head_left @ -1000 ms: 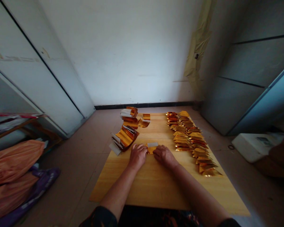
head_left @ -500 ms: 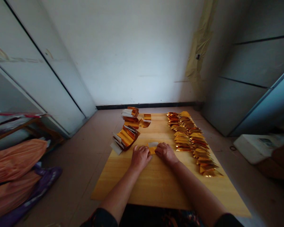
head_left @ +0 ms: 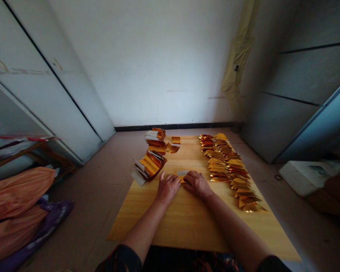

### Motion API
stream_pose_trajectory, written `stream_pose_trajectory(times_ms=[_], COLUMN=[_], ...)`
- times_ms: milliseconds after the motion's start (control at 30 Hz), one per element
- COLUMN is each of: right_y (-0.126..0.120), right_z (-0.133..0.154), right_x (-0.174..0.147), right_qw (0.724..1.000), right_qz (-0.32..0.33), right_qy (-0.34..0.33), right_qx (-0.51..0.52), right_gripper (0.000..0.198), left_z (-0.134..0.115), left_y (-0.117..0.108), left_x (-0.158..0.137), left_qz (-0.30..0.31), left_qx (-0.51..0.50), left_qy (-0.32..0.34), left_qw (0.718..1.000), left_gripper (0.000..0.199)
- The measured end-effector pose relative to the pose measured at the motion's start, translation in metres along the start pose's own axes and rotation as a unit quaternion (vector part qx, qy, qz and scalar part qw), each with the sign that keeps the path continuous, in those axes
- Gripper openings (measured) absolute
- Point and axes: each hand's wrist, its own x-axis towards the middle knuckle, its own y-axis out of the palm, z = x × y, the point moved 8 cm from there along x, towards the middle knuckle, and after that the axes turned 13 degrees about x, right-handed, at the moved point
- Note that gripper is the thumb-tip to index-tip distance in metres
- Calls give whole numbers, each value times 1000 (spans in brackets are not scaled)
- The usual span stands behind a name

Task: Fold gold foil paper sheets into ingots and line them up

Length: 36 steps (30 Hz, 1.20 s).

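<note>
A small sheet of gold foil paper point(head_left: 183, 173), pale on one face, lies partly folded on the wooden table. My left hand point(head_left: 169, 187) pinches its left side, fingers closed on the paper. From the right, my right hand point(head_left: 197, 184) grips the same sheet, covering much of it. The two hands almost meet over the near edge. Left of them sits a curved stack of gold foil paper point(head_left: 151, 165) with pale edges. On the right are rows of folded gold paper pieces point(head_left: 217, 165), close beside my right hand.
Another foil stack point(head_left: 155, 139) and a few loose foil sheets point(head_left: 174, 146) lie at the far left of the table point(head_left: 192, 230). Orange and purple bags point(head_left: 19, 196) rest on the left. A white box point(head_left: 303, 177) stands on the floor at right.
My right hand has moved slightly left, closer to my left hand. Less of the gold part of the sheet shows between them. The stacks and rows stay where they were.
</note>
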Motion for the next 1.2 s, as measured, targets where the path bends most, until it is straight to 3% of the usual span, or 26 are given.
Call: stream_pose_trajectory(times_ms=[233, 567, 1000, 1200], right_y=[3, -2, -2, -2], right_z=[-6, -6, -30, -29], right_x=[3, -2, 8, 8], right_qw=[1000, 997, 988, 989], right_qz=[-4, 12, -22, 6], right_qy=[23, -40, 56, 48], right_qx=[-20, 69, 143, 138], right_gripper=[19, 17, 12, 13], left_z=[-1, 4, 8, 10], left_y=[-1, 2, 8, 11], left_x=[0, -5, -5, -7], left_qz=[-7, 6, -8, 2], left_qx=[8, -41, -110, -123], left_qy=[9, 49, 67, 76], left_qw=[1000, 998, 992, 990], left_gripper=[8, 18, 25, 24])
